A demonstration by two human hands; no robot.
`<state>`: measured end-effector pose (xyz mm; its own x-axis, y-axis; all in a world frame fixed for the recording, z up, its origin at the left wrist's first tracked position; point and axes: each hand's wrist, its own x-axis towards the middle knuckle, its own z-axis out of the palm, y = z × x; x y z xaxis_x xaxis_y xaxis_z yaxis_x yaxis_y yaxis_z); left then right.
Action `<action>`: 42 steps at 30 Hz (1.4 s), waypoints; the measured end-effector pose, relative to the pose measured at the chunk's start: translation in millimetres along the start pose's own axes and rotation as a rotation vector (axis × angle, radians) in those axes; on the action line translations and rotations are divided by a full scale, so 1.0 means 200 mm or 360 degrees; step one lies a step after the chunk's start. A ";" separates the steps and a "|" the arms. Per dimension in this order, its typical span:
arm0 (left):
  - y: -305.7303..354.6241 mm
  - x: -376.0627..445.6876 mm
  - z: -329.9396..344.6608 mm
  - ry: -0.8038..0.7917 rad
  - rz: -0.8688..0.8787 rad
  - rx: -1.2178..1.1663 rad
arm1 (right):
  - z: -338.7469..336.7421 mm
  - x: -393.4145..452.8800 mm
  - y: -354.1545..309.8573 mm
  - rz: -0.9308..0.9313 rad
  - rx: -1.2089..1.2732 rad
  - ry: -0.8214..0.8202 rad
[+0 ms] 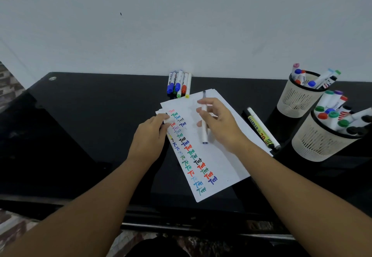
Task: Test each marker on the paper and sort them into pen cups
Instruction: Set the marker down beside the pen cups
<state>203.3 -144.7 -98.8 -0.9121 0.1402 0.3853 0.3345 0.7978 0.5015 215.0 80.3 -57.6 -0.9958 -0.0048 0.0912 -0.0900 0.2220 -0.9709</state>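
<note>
On the glossy black desk (80, 136) I see a white paper sheet (217, 156), matte, lying askew with columns of coloured "Test" scribbles down its left side. Two cream slotted pen cups (298, 101) (322, 146) with black rims stand at right, full of capped markers. A yellow-labelled marker (259, 131) lies between paper and cups; five more markers (179, 84) lie in a row by the wall. My left hand (150, 138) presses curled fingers on the paper's left edge, pinching something small, perhaps a cap. My right hand (218, 123) grips a slim white marker (204, 132), tip pointing away, over the sheet.
</note>
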 end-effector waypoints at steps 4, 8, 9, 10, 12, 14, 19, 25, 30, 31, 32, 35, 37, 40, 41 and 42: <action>0.00 -0.01 -0.01 -0.0019 -0.0012 0.0003 | -0.04 0.01 -0.03 -0.0060 -0.0784 -0.0226; 0.01 -0.01 -0.01 -0.0024 -0.0002 0.0041 | -0.08 0.03 -0.01 -0.0161 -0.1354 -0.0264; 0.02 0.00 -0.01 -0.0026 0.0007 0.0043 | -0.09 0.03 0.00 -0.0174 -0.1372 -0.0279; 0.02 0.00 -0.01 -0.0027 0.0021 0.0038 | -0.10 0.03 -0.01 -0.0189 -0.1384 -0.0289; 0.02 0.00 -0.02 -0.0030 0.0045 0.0028 | -0.10 0.03 0.00 -0.0218 -0.1404 -0.0306; 0.03 -0.01 -0.02 -0.0036 0.0071 0.0042 | -0.10 0.03 0.00 -0.0240 -0.1420 -0.0330; 0.05 -0.02 -0.03 -0.0055 0.0252 0.0103 | -0.07 0.06 -0.01 -0.0347 -0.1515 -0.0437; 0.06 -0.03 -0.05 -0.0038 0.0350 0.0130 | -0.03 0.08 -0.03 -0.0486 -0.1558 -0.0500; 0.06 -0.04 -0.04 -0.0127 0.0233 0.0093 | -0.04 0.03 -0.03 -0.0517 -0.1554 -0.0593; 0.05 -0.04 -0.04 -0.0141 0.0202 0.0064 | -0.03 0.03 -0.03 -0.0526 -0.1537 -0.0605; 0.05 -0.04 -0.04 -0.0149 0.0177 0.0034 | -0.02 0.02 -0.03 -0.0539 -0.1520 -0.0610; 0.06 -0.02 -0.03 -0.0196 0.0047 -0.0044 | 0.00 0.01 -0.02 -0.0544 -0.1485 -0.0572; 0.06 -0.01 -0.03 -0.0249 0.0009 -0.0028 | -0.01 0.01 -0.03 -0.0493 -0.1465 -0.0524; 0.06 -0.01 -0.03 -0.0320 0.0105 0.0152 | -0.02 0.00 -0.03 -0.0427 -0.1398 -0.0489; 0.06 0.00 -0.03 -0.0341 0.0117 0.0189 | -0.03 0.00 -0.03 -0.0398 -0.1361 -0.0478; 0.06 0.00 -0.03 -0.0363 0.0120 0.0209 | -0.04 -0.01 -0.03 -0.0374 -0.1326 -0.0463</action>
<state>209.0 -138.7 -88.4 -0.9207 0.3184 0.2259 0.3832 0.8473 0.3678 216.7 86.8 -50.4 -0.9280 -0.3596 0.0975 -0.3634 0.8158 -0.4500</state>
